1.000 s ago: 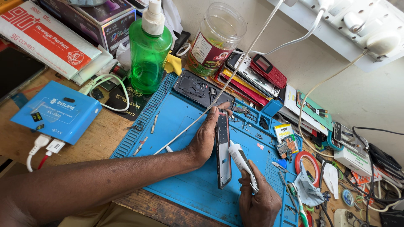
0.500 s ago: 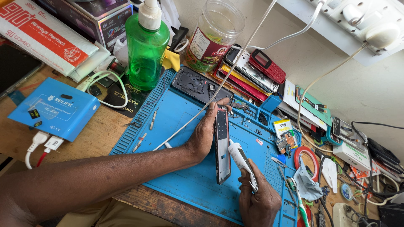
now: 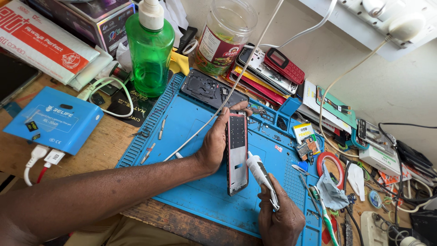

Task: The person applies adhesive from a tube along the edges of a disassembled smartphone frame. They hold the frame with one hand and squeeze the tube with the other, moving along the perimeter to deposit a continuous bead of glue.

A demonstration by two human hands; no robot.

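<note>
Black phone frame [image 3: 237, 152] stood on edge on the blue mat [image 3: 191, 123], gripped by the left hand [image 3: 217, 141]. The right hand [image 3: 280, 218] held a white glue tube [image 3: 261, 175] at its edge; gluing seemingly unfinished.

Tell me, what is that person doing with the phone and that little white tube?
A person is working at a cluttered desk on a blue mat. The left hand holds a phone frame on its edge on the mat. The right hand holds a white tube, with its tip against the frame's edge. A green bottle, a clear jar, a blue box and a pile of old phones sit around the mat.
</note>
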